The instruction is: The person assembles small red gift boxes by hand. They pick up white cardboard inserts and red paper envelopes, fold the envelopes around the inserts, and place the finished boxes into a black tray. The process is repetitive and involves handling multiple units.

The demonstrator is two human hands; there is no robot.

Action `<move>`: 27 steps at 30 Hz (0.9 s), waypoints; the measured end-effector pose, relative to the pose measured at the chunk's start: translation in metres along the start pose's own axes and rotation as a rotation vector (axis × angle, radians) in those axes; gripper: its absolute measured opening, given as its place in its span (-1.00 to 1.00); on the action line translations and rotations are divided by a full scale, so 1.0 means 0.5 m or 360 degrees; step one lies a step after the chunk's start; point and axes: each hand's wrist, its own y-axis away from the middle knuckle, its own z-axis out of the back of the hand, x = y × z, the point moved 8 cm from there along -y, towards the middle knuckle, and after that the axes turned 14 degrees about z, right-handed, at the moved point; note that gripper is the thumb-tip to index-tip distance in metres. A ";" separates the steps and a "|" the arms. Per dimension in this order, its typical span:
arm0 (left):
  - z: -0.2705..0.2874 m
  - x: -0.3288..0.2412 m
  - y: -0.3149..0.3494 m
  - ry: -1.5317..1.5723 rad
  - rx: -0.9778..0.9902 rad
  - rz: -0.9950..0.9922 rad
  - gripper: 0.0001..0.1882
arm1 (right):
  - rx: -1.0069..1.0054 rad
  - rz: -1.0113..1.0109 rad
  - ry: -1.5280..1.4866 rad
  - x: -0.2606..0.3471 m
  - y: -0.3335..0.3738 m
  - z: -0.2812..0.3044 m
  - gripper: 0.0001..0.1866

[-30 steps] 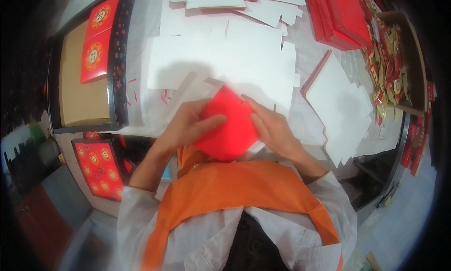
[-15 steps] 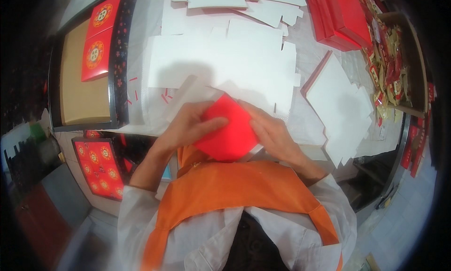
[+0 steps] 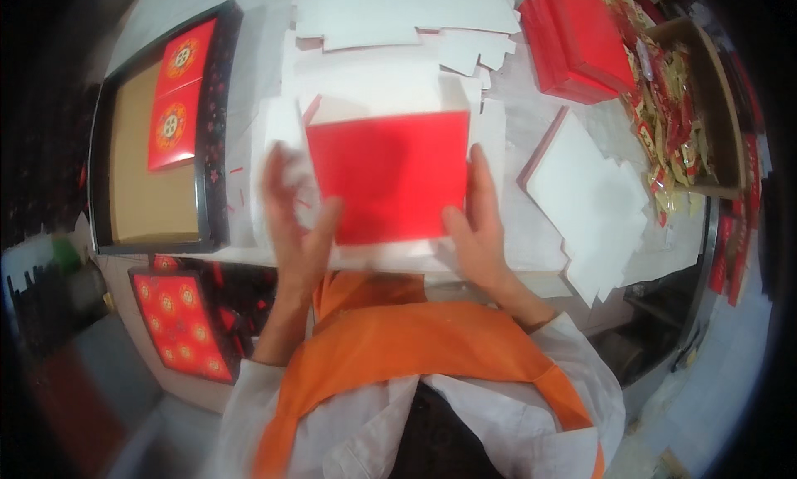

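Note:
Between my hands is a red cardboard box (image 3: 390, 180), partly folded, a wide red panel facing me and white inner flaps standing along its far side. My left hand (image 3: 295, 222), blurred by motion, is by the box's left edge with fingers apart and its thumb close to the near left corner. Along the right edge, my right hand (image 3: 481, 230) has its thumb at the near corner and its fingers against the side. Whether the box's underside touches the table cannot be seen.
Flat white die-cut card sheets (image 3: 398, 14) lie beyond the box; another stack (image 3: 589, 197) lies right. Finished red boxes (image 3: 577, 43) stand far right beside a carton (image 3: 718, 105) of wrapped packets. At left, a dark-rimmed tray (image 3: 203, 180) holds two patterned red boxes (image 3: 174, 122).
The red card, earlier tilted and held close to me in both hands, is now squared up farther from me and opened into a box form. My hands have moved apart to its two sides.

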 end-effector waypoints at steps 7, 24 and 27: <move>-0.062 0.089 0.095 0.0463 0.0711 0.0647 -0.10 | 0.0004 -0.0209 0.0000 -0.020 0.031 0.008 -0.48; -0.037 0.107 0.131 0.0619 -0.0020 0.0146 -0.86 | -0.0579 -0.0214 -0.0355 -0.077 0.074 -0.005 -0.77; -0.046 0.092 0.117 0.0510 0.0161 0.0235 -0.84 | -0.0323 -0.0186 -0.0219 -0.083 0.082 -0.004 -0.77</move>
